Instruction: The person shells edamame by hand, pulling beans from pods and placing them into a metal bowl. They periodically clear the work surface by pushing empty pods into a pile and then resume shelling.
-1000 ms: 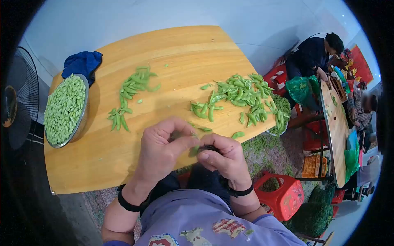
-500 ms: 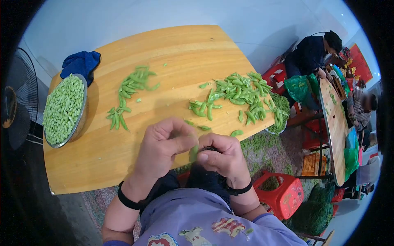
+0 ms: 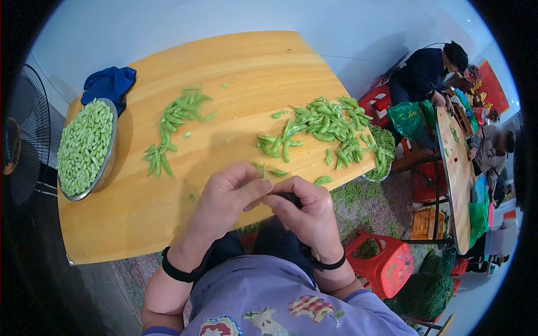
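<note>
My left hand [image 3: 228,197] and my right hand [image 3: 308,213] meet above the table's near edge. The left thumb and fingers are pinched against the right fingertips; whatever lies between them is hidden. A small dark object [image 3: 290,197], mostly covered, is gripped in my right hand, and its kind does not show. Just beyond the hands lie a few loose green soybean pods [image 3: 278,173]. A larger heap of pods [image 3: 325,123] spreads at the table's right, with a smaller group [image 3: 174,117] at the left. Shelled green beans [image 3: 84,148] fill a metal bowl [image 3: 106,168] at the far left.
The wooden table [image 3: 224,134] carries a blue cloth [image 3: 109,84] beside the bowl. A fan [image 3: 25,134] stands left. To the right are a red stool [image 3: 386,269], pods scattered on the floor [image 3: 364,207], and a second table [image 3: 457,185] with other people [image 3: 420,75] seated around it.
My left fingertips have moved in against the right ones. The green pod that showed between my hands is now out of sight. The dark object shows more plainly.
</note>
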`<state>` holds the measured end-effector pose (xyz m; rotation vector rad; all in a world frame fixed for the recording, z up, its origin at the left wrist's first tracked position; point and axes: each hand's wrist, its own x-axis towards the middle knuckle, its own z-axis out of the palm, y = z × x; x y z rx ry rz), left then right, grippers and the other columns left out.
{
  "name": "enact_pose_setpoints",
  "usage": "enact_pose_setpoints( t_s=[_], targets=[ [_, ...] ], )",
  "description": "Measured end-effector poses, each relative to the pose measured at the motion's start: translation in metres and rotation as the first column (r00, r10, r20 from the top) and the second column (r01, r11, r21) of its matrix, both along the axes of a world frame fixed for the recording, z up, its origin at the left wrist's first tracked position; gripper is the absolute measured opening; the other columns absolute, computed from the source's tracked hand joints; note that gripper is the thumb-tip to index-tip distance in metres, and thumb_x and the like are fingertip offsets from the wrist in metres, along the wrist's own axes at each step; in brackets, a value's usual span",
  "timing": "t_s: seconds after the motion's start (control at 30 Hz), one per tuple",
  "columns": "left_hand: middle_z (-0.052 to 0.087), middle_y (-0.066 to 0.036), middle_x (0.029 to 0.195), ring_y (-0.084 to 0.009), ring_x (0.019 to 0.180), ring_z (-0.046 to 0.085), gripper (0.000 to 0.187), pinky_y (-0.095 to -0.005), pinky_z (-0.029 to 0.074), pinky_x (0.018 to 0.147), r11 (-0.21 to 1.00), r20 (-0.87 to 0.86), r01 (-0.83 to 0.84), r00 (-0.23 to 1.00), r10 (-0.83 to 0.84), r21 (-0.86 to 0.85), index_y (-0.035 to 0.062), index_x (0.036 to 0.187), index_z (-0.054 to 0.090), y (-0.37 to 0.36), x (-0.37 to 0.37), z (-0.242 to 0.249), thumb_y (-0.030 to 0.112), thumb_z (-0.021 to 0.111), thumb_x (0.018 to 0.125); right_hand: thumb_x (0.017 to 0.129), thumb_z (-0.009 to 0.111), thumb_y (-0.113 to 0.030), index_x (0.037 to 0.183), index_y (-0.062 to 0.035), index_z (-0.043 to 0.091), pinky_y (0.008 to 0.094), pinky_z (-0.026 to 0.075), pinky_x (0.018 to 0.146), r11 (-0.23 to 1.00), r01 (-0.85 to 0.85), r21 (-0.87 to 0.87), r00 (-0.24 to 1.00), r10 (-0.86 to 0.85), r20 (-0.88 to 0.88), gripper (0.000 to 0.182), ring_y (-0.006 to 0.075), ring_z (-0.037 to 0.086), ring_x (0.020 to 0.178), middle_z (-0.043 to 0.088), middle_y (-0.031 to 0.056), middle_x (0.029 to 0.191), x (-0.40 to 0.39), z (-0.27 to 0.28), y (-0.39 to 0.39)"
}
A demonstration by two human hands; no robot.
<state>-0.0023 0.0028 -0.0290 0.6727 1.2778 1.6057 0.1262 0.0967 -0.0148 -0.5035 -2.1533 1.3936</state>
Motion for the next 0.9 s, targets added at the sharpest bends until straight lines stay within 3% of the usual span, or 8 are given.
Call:
enact_pose_setpoints(
  t_s=[0.07, 0.2, 0.3, 0.43, 0.5, 0.53, 0.73, 0.9],
  targets=[
    [0.049, 0.003, 0.064, -0.0052, 0.057, 0.044, 0.01, -0.0189, 0.035, 0.051, 1.0, 0.078, -0.015, 0.997, 0.016, -0.008, 0.0055, 0.082, 0.054, -0.001, 0.001, 0.001, 0.015, 0.059, 0.083, 0.08, 0.062, -0.008, 0.085, 0.0003, 0.058, 0.0191, 0.036, 0.042, 0.821, 0.017, -0.571, 0.996, 0.036, 0.082, 0.011, 0.0039, 0.045, 0.047, 0.053, -0.0008, 0.06, -0.001, 0.008, 0.003],
    [0.052, 0.002, 0.07, -0.0065, 0.059, 0.047, 0.01, -0.0186, 0.036, 0.051, 0.997, 0.294, -0.066, 0.953, 0.071, -0.026, 0.0063, 0.084, 0.054, 0.002, 0.005, -0.008, 0.016, 0.056, 0.085, 0.08, 0.061, -0.007, 0.086, 0.0008, 0.058, 0.0193, 0.034, 0.04, 0.77, -0.02, -0.637, 1.0, 0.028, 0.002, 0.011, 0.0039, 0.043, 0.045, 0.052, -0.0012, 0.06, -0.008, -0.009, 0.003],
    [0.055, 0.0, 0.079, -0.0077, 0.066, 0.049, 0.009, -0.0192, 0.037, 0.055, 0.977, 0.537, -0.207, 0.82, 0.197, -0.043, 0.0071, 0.088, 0.053, 0.003, 0.019, -0.012, 0.015, 0.054, 0.087, 0.081, 0.06, -0.006, 0.086, 0.0006, 0.058, 0.0188, 0.033, 0.041, 0.936, 0.049, -0.348, 0.999, -0.05, 0.005, 0.008, 0.0032, 0.042, 0.047, 0.049, -0.0028, 0.06, -0.009, -0.017, -0.002],
    [0.057, 0.001, 0.089, -0.0088, 0.08, 0.054, 0.009, -0.0224, 0.043, 0.065, 0.961, 0.647, -0.219, 0.76, 0.058, 0.171, 0.0106, 0.096, 0.053, -0.001, 0.038, -0.036, 0.014, 0.049, 0.089, 0.078, 0.061, -0.003, 0.083, 0.0014, 0.057, 0.0201, 0.038, 0.047, 0.729, -0.032, -0.684, 0.993, -0.053, -0.104, 0.008, 0.0064, 0.049, 0.054, 0.053, 0.0025, 0.061, -0.003, -0.022, 0.004],
    [0.052, 0.001, 0.084, -0.0079, 0.073, 0.048, 0.008, -0.0225, 0.04, 0.063, 0.974, 0.667, -0.207, 0.739, 0.096, 0.089, 0.0089, 0.095, 0.049, -0.001, 0.043, -0.032, 0.014, 0.047, 0.09, 0.074, 0.062, 0.0, 0.084, 0.0013, 0.056, 0.0235, 0.041, 0.049, 0.975, 0.095, 0.202, 0.994, -0.083, -0.067, 0.011, 0.0142, 0.053, 0.054, 0.054, 0.0074, 0.062, 0.001, -0.031, 0.002],
    [0.052, 0.001, 0.084, -0.0079, 0.073, 0.048, 0.008, -0.0225, 0.04, 0.063, 0.974, 0.668, -0.21, 0.737, 0.1, 0.087, 0.0089, 0.095, 0.049, -0.002, 0.044, -0.032, 0.014, 0.047, 0.09, 0.071, 0.064, 0.0, 0.084, 0.0007, 0.055, 0.0276, 0.043, 0.051, 0.969, 0.095, 0.228, 0.995, -0.092, -0.025, 0.016, 0.0236, 0.055, 0.057, 0.054, 0.0111, 0.067, 0.005, -0.03, -0.004],
    [0.052, 0.001, 0.084, -0.007, 0.071, 0.049, 0.01, -0.021, 0.039, 0.061, 0.989, 0.803, -0.147, 0.587, 0.103, -0.019, 0.0068, 0.097, 0.05, -0.006, 0.044, -0.035, 0.013, 0.047, 0.089, 0.072, 0.064, 0.002, 0.085, 0.001, 0.055, 0.0286, 0.045, 0.055, 0.906, 0.061, 0.418, 0.998, -0.069, 0.003, 0.016, 0.0226, 0.056, 0.059, 0.055, 0.0117, 0.071, 0.009, -0.03, -0.015],
    [0.052, 0.001, 0.075, -0.0065, 0.064, 0.047, 0.014, -0.0202, 0.038, 0.056, 0.982, 0.435, -0.122, 0.883, 0.175, -0.147, 0.003, 0.098, 0.054, -0.02, 0.04, -0.043, 0.009, 0.047, 0.087, 0.072, 0.064, 0.0, 0.092, 0.0013, 0.053, 0.036, 0.045, 0.054, 0.938, -0.106, 0.331, 0.994, 0.1, 0.035, 0.022, 0.0343, 0.056, 0.065, 0.054, 0.0171, 0.076, 0.013, -0.024, -0.011]
  ],
)
